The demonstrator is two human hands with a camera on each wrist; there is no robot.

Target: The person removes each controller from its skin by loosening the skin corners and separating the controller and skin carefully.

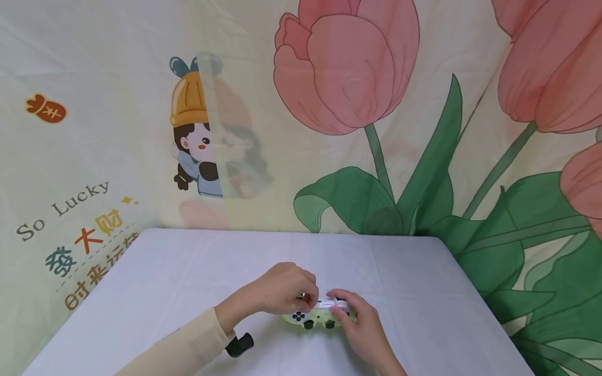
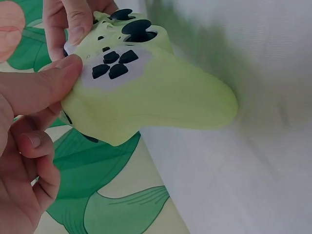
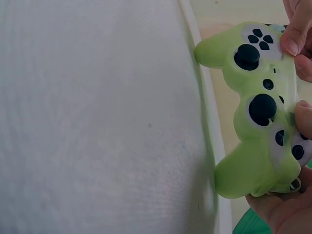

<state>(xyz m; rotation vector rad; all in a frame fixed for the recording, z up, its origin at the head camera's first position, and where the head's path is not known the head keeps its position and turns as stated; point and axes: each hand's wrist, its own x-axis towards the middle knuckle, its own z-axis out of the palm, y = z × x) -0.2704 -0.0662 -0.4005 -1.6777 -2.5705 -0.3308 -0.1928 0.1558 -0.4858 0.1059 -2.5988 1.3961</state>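
Note:
A white game controller (image 1: 326, 303) with black buttons and sticks is held between both hands, close over the table. It wears a pale green soft cover (image 3: 243, 168), which overlaps part of the face buttons (image 3: 298, 152) at one end. My left hand (image 1: 289, 288) pinches the cover's upper edge beside the direction pad (image 2: 115, 64) with thumb and forefinger. At the opposite end, my right hand (image 1: 362, 325) grips the controller, its thumb on the front by the face buttons and its fingers behind. Both thumbsticks (image 3: 263, 108) poke out through the cover's holes.
A white cloth covers the table (image 1: 211, 256). Behind it hangs a backdrop (image 1: 244, 31) printed with tulips, a cartoon figure and lettering. A black wrist-worn device (image 1: 241, 345) shows below the left sleeve (image 1: 188, 342).

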